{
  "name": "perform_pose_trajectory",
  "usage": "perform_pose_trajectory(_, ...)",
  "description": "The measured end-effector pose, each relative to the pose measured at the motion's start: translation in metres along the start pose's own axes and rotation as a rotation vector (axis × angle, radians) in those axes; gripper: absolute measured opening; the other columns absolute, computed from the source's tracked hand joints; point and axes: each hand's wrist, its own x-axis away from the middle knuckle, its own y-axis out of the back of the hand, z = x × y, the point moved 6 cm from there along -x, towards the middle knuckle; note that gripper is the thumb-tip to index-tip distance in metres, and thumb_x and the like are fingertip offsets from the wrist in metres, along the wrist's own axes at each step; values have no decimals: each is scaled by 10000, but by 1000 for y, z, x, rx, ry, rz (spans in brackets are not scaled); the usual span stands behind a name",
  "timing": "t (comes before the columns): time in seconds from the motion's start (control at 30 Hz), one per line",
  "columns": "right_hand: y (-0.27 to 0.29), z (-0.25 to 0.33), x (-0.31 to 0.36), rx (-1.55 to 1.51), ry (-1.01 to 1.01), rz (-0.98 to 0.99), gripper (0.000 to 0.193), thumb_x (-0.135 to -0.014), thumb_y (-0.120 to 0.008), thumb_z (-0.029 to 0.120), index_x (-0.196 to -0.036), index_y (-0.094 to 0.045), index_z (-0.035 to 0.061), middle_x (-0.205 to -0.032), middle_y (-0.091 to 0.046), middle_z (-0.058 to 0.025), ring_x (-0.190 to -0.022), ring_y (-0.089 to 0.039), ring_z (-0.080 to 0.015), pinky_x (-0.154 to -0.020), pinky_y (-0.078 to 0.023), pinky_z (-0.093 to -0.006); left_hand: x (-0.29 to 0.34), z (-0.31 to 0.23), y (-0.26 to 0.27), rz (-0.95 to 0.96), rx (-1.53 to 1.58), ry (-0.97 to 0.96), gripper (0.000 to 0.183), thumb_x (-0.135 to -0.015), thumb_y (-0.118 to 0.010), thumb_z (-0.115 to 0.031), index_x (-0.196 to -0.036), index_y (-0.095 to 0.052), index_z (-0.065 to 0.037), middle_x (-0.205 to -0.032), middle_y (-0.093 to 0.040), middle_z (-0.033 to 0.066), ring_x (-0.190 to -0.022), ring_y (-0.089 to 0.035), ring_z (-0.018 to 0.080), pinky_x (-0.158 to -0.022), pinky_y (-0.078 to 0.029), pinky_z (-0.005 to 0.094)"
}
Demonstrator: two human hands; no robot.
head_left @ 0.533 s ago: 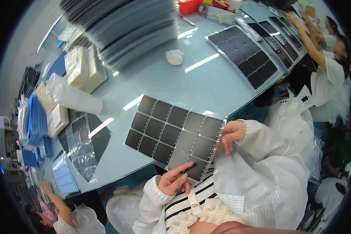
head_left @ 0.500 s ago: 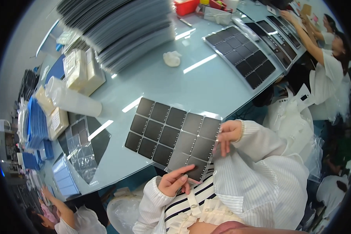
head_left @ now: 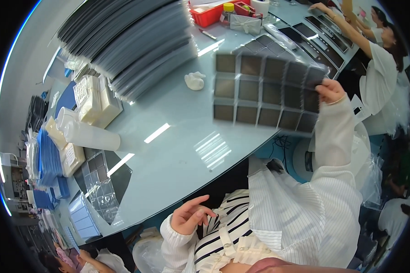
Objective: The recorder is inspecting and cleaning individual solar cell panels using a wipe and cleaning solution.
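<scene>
My right hand [head_left: 330, 90] pinches the right edge of a clear pocket sheet [head_left: 269, 93] filled with rows of dark square pieces. The sheet is raised over the table's right part and slightly smeared by motion. It hides much of another dark-squared sheet [head_left: 255, 44] behind it. My left hand [head_left: 192, 216] is off the sheet, in front of my striped top near the table's front edge, its fingers loosely bent and apart with nothing in them.
A tall stack of dark sheets [head_left: 127, 41] stands at the back left. A crumpled white wad [head_left: 194, 81] lies beside it. A translucent white cylinder [head_left: 91, 132], wrapped packs [head_left: 95, 98] and a red tray [head_left: 209, 16] are on the table [head_left: 168, 182]. Co-workers [head_left: 378, 77] sit to the right.
My right hand has carried the pocket sheet up and to the right, away from my lap. My left hand has let go of its lower edge and drawn back slightly.
</scene>
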Motion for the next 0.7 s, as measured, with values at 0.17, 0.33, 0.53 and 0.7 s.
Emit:
perform_pose_trajectory(0.17, 73, -55, -9, -188, -183, -181, 76, -834, -630, 108, -770, -590, 120, -672, -617, 0, -565, -601, -93, -493, -487, -198, 5, -5, 22, -165, -25, -64, 377, -901, -491, -164, -1224, -466, 29, -818, -647, 154, -586, -546, 116, -555, -430, 203)
perform_pose_trajectory(0.33, 59, -70, -8, -248, -370, -397, 137, -817, -659, 137, -737, -552, 105, -665, -612, -14, -524, -597, -120, -482, -516, -217, 3, -4, 28, -244, -13, -67, 346, -905, -489, -172, -1187, -501, 29, -791, -639, 139, -581, -523, 112, -546, -418, 208)
perform_pose_trajectory(0.53, 74, -84, -21, -182, -372, -420, 113, -805, -671, 125, -824, -571, 74, -690, -610, -18, -550, -599, -114, -496, -518, -203, 3, -6, 23, -197, -5, -79, 322, -914, -457, -126, -1198, -495, 22, -849, -642, 121, -619, -522, 89, -562, -416, 189)
perform_pose_trajectory(0.7, 71, -79, -14, -119, -387, -599, 185, -792, -684, 119, -924, -586, 34, -686, -594, -15, -556, -582, -92, -510, -516, -189, 5, -1, 25, -215, -10, -72, 323, -915, -464, -154, -1183, -507, 21, -817, -643, 126, -595, -528, 100, -557, -421, 204)
